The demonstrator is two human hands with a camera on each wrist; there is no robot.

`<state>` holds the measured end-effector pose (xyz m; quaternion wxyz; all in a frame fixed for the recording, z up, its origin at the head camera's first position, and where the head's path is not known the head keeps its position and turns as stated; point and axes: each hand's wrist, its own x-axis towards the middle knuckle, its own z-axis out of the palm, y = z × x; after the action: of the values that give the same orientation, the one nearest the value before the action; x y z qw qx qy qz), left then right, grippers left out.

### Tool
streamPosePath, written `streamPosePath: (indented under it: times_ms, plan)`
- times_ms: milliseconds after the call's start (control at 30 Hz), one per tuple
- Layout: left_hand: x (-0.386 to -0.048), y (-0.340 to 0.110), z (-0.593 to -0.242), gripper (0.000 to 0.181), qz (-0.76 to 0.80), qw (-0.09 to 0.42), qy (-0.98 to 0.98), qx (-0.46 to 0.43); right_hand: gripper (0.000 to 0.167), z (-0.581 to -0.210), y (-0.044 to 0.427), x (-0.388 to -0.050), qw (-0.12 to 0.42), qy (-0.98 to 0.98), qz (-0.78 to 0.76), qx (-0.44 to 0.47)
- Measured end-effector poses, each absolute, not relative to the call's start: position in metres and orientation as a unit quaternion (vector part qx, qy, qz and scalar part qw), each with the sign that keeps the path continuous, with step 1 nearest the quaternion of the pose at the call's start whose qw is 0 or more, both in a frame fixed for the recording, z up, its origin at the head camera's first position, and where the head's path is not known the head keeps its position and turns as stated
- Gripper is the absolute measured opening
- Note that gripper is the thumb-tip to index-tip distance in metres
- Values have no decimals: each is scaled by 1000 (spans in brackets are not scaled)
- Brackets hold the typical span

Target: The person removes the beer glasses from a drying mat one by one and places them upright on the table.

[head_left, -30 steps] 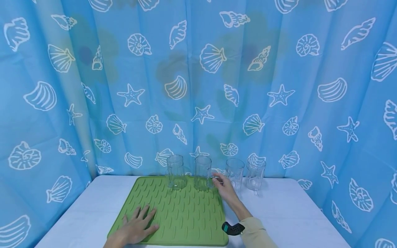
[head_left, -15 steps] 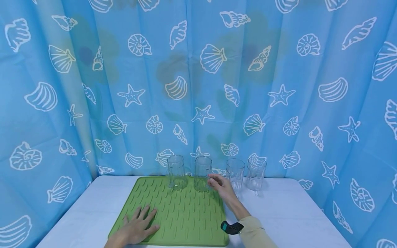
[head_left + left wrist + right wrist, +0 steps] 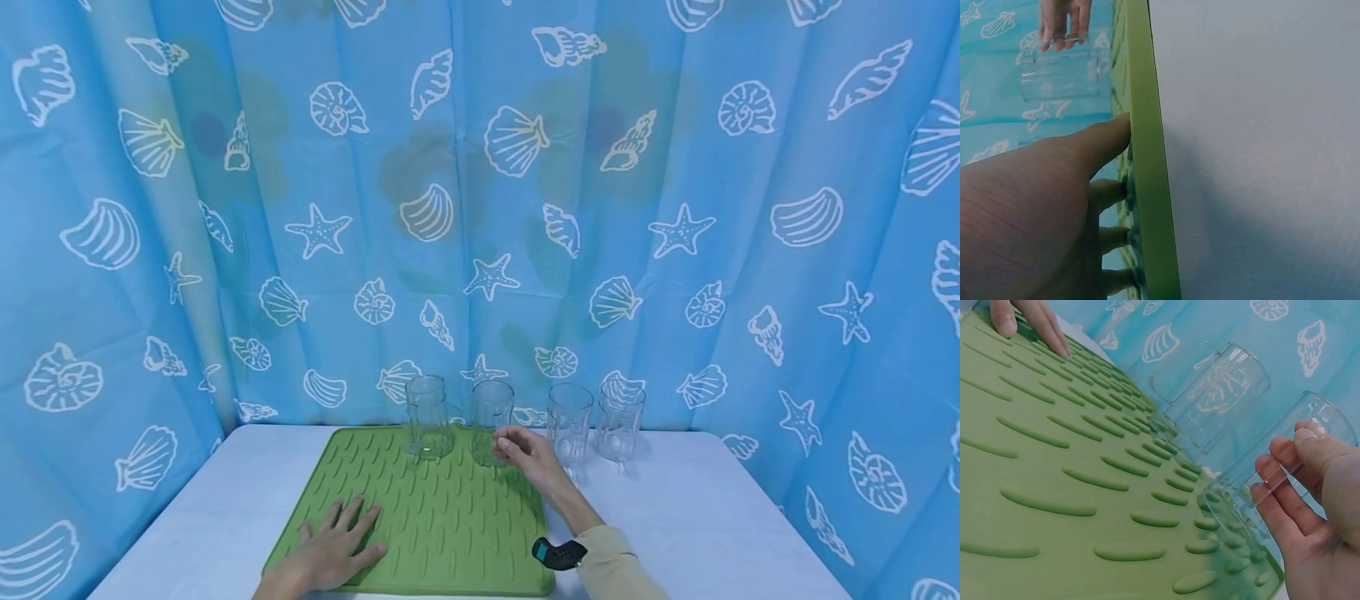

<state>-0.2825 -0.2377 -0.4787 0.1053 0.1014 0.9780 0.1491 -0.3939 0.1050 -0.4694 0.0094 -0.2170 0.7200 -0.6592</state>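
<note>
A green ridged drying mat [image 3: 450,533] lies on the table with two clear glass mugs upright along its back edge. My left hand [image 3: 327,552] rests spread, fingers straight, on the mat's front left part. My right hand [image 3: 536,461] is at the near side of the right mug on the mat [image 3: 491,404]. In the right wrist view its thumb and index finger [image 3: 1285,450] pinch at the mug's handle; the clear glass makes the handle hard to trace. Left of it stands the other mug [image 3: 426,408], its handle facing left.
Two more clear glass vessels, one left [image 3: 568,408] and one right [image 3: 621,408], stand close together on the white tablecloth [image 3: 675,517], right of the mat. A blue shell-patterned curtain [image 3: 480,208] hangs behind the table and along both sides.
My right hand has swung left and toward me, from the mug's right side round to its front. The mug stays in about the same spot. My left hand has not visibly moved.
</note>
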Motion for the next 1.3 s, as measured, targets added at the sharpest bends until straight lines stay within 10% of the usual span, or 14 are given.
streamPosePath:
  times_ms: [1300]
  plan:
    - [-276, -229, -467, 75, 139, 90, 982, 91, 38, -447, 125, -362, -20, 696, -662, -275]
